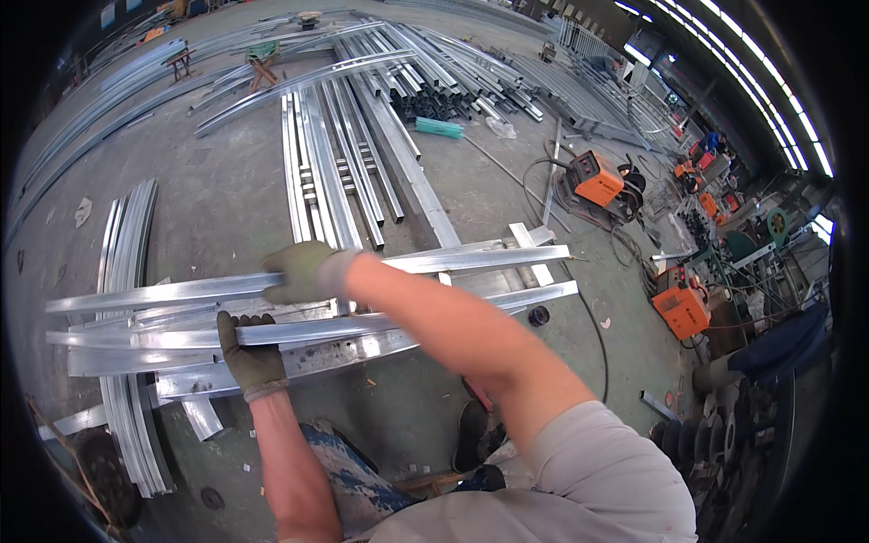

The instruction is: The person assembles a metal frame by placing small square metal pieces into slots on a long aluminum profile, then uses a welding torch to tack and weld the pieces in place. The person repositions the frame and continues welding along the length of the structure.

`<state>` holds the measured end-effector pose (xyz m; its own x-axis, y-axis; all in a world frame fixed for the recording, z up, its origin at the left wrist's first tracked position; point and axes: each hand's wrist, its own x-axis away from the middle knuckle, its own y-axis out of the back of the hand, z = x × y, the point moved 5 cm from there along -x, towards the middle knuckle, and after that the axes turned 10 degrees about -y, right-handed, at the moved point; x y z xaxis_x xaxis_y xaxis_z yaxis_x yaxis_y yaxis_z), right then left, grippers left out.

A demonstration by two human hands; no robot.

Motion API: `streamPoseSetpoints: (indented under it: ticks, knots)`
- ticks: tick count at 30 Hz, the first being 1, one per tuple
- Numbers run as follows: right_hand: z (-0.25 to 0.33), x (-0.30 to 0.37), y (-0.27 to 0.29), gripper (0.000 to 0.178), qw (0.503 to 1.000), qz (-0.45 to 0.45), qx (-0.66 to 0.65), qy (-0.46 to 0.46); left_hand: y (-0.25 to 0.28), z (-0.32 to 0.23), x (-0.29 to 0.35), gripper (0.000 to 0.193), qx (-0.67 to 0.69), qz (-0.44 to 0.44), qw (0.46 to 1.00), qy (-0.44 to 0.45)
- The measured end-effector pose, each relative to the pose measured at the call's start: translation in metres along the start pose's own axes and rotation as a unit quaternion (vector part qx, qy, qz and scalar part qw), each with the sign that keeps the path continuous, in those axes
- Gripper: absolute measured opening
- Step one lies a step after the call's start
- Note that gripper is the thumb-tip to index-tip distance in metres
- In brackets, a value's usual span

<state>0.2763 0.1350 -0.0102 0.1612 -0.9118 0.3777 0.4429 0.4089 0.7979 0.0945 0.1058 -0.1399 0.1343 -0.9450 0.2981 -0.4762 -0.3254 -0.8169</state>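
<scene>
My left hand (253, 362), in an olive work glove, is closed around the near metal tube (380, 323), its fingertips showing past the far side. My right hand (306, 271), gloved alike, reaches across and grips the far metal tube (181, 292) from above. Both shiny square tubes lie side by side, running left to right with a gap between them. Beneath them sits a wider metal beam (195, 383), with a short flat crosspiece (532, 249) near the right end. My right forearm hides part of the tubes.
A bundle of metal profiles (136, 443) lies at the left, passing under the work. Long tubes (317, 172) stretch away ahead, towards a large pile (453, 81). Orange welding machines (597, 179) stand at the right, with a cable (593, 317) trailing across the floor.
</scene>
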Motion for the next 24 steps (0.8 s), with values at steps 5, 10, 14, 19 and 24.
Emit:
streamPoseSetpoints:
  ticks: [5,10,14,19,24]
  knots:
    - [-0.120,0.118,0.038,0.087,0.989,0.044,-0.035,-0.140,0.008,-0.013,-0.011,0.034,-0.004,-0.012,1.000,-0.005]
    - [-0.158,0.228,0.030,0.069,0.973,0.050,-0.060,-0.219,0.010,0.001,-0.016,0.038,0.045,-0.001,0.997,0.056]
    - [-0.146,0.244,-0.001,0.069,0.961,0.093,-0.123,-0.231,0.022,0.002,-0.019,0.033,0.028,-0.039,0.995,0.086]
    - [-0.187,0.259,-0.074,0.055,0.941,0.015,-0.227,-0.252,0.002,0.010,-0.007,0.040,0.000,-0.035,0.996,0.083]
    - [-0.180,0.260,-0.131,0.049,0.936,-0.015,-0.232,-0.263,0.014,0.013,-0.016,0.035,-0.070,-0.033,0.993,0.093]
